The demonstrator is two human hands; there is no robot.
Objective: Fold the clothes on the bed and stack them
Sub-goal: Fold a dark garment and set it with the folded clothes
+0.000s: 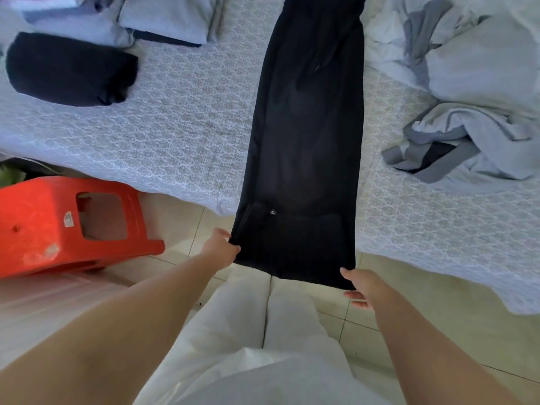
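- Black trousers (306, 147) are lying lengthwise across the patterned bed (175, 127), folded leg over leg, with the near end hanging past the mattress edge above the tiled floor (423, 311).
- The left hand (220, 248) is pinching the near left corner of the fabric; the right hand (361, 285) is gripping the near right corner, thumb on top.
- A folded dark garment (70, 68) and folded pale blue pieces (169, 19) are sitting well apart to the left; a rumpled pale blue pile (473, 92) is waiting on the right.
- An orange plastic stool (70, 226) is lying tipped over on the floor beside the bed.
- The step in hand looks like the first lengthwise fold: it is calling for both corners to be kept level and taut, then carried forward together to meet the far end squarely, so the edges align and no crease gets trapped.
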